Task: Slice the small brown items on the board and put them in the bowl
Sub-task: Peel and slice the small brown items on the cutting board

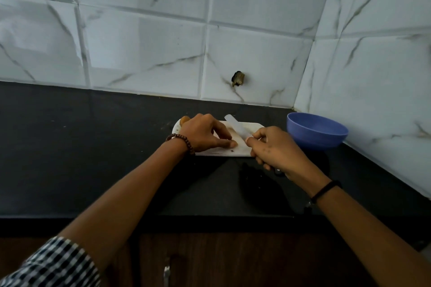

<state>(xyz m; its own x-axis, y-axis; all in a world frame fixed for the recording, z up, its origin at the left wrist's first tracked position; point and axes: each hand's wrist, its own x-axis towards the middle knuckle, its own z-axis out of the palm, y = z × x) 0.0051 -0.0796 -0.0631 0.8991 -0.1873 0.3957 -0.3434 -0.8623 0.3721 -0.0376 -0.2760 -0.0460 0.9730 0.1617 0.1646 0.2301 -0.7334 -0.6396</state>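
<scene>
**Knife over the board, bowl waiting to the right**

While the left hand (205, 134) pressed down on the white board (242, 149), its fingers curled together and their tips resting on the board's near part, the right hand (271, 149) was clamped around the handle of a knife; the pale knife blade (235, 127) angled up and away from that fist, over the middle of the board, between the two hands; whether its edge touched the board could not be told. One small brown item (185, 119) peeped out beyond the left hand's knuckles, at the board's far left corner; anything under the left fingers was hidden, so whether they pinned a piece could not be told. A few dark specks lay on the board just in front of the left fingertips. The blue bowl (317, 133) stood on the dark tabletop (93, 147) just beyond and to the right of the right hand, close to the board's right end; its inside could not be made out. A beaded bracelet (180, 141) circled the left wrist; a dark band (325, 191) circled the right; a checked sleeve (53, 263) covered the left upper arm.
</scene>
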